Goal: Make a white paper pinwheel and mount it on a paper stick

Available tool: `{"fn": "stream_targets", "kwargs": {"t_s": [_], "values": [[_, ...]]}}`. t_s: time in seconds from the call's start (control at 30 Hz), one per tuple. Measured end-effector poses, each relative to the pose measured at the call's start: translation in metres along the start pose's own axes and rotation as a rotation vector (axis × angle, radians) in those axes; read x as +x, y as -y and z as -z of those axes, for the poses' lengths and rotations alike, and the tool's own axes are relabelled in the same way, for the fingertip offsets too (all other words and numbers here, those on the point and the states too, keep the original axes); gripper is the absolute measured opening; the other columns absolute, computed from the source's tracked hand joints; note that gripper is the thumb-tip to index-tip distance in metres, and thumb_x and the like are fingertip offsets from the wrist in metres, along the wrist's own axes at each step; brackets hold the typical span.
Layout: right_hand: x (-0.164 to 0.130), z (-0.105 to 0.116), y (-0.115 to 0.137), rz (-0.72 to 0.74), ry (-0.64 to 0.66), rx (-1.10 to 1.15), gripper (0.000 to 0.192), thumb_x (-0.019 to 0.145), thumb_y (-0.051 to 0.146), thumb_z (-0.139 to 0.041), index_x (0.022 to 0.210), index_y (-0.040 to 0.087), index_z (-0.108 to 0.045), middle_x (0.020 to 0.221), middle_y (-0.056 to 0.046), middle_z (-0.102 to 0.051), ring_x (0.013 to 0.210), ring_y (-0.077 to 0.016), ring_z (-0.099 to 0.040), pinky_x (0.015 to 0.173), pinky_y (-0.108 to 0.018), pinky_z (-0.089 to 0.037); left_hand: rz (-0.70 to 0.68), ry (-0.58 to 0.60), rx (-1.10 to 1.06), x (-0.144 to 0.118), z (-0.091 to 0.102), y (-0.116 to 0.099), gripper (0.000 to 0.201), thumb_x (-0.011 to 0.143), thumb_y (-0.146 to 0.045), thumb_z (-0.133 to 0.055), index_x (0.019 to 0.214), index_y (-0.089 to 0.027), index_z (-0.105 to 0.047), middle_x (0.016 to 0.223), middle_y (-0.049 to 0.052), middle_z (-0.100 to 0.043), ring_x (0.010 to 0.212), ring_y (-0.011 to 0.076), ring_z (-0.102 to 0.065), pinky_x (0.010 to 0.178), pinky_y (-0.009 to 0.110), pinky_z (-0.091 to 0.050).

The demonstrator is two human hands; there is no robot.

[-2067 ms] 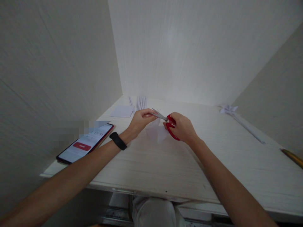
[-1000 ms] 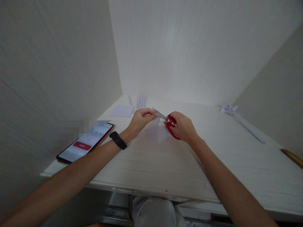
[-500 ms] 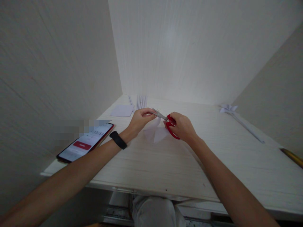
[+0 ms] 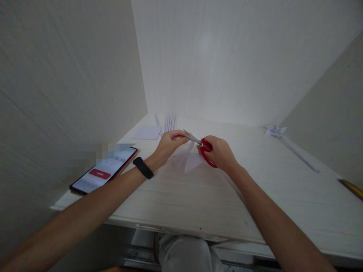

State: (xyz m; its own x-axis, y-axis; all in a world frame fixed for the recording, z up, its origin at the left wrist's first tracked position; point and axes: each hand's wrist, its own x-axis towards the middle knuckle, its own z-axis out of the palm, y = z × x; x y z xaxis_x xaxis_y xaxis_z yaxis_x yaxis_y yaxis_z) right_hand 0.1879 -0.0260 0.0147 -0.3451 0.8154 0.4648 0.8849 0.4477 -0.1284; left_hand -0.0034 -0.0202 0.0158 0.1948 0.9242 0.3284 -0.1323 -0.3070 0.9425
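Observation:
My right hand is closed round the red handles of a pair of scissors, whose metal blades point up and to the left. A white piece of paper with pointed flaps hangs below the blades. My left hand, with a black band on its wrist, is closed in a pinch at the paper's upper end, right beside the blades. The exact spot where fingers, blades and paper meet is too small and blurred to make out.
A phone showing a timer lies at the left edge of the white table. Further back are a paper square and several paper strips. A paper pinwheel-like shape on a stick lies right, near a yellowish object. Walls enclose the table.
The whole view has shifted slightly. Both hands, the scissors and the paper keep nearly the same pose.

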Motion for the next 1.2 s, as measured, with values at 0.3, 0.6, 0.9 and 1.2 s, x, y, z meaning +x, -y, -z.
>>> {"fn": "stream_targets", "kwargs": {"t_s": [0.3,0.6,0.9,1.2], "values": [[0.0000,0.0004,0.0012,-0.011,0.017,-0.003,0.018,0.082,0.033,-0.052,0.071,0.018,-0.053,0.073,-0.004,-0.061,0.062,-0.0137,-0.047,0.057,-0.026,-0.026,0.016,0.004,-0.014,0.0000,0.0005,0.0012,0.012,0.068,-0.024,-0.068,0.076,-0.015,-0.069,0.081,0.003,-0.068,0.079,0.0138,-0.060,0.079,0.028,-0.045],[0.0000,0.0011,0.0012,-0.012,0.024,-0.007,0.021,0.083,0.036,-0.052,0.072,0.018,-0.055,0.074,-0.005,-0.063,0.063,-0.0147,-0.050,0.058,-0.027,-0.027,0.028,0.008,-0.005,0.0009,0.0017,0.0029,0.016,0.068,-0.026,-0.069,0.079,-0.015,-0.069,0.086,0.005,-0.070,0.081,0.0149,-0.061,0.082,0.031,-0.046],[0.0011,0.0021,0.0007,-0.007,0.044,-0.015,0.024,0.084,0.038,-0.051,0.073,0.017,-0.058,0.075,-0.006,-0.064,0.064,-0.0149,-0.051,0.058,-0.026,-0.027,0.049,0.027,-0.027,0.0012,0.0025,0.0037,0.018,0.067,-0.028,-0.071,0.079,-0.015,-0.069,0.083,0.004,-0.069,0.078,0.0138,-0.061,0.080,0.029,-0.045],[0.0030,0.0065,-0.0007,-0.051,-0.030,-0.002,0.034,0.084,0.049,-0.052,0.070,0.018,-0.056,0.069,-0.004,-0.061,0.060,-0.0138,-0.047,0.057,-0.026,-0.027,0.080,-0.028,-0.012,0.0002,0.0017,0.0012,0.024,0.065,-0.034,-0.074,0.077,-0.015,-0.068,0.081,0.004,-0.068,0.075,0.0146,-0.060,0.073,0.029,-0.047]]}}
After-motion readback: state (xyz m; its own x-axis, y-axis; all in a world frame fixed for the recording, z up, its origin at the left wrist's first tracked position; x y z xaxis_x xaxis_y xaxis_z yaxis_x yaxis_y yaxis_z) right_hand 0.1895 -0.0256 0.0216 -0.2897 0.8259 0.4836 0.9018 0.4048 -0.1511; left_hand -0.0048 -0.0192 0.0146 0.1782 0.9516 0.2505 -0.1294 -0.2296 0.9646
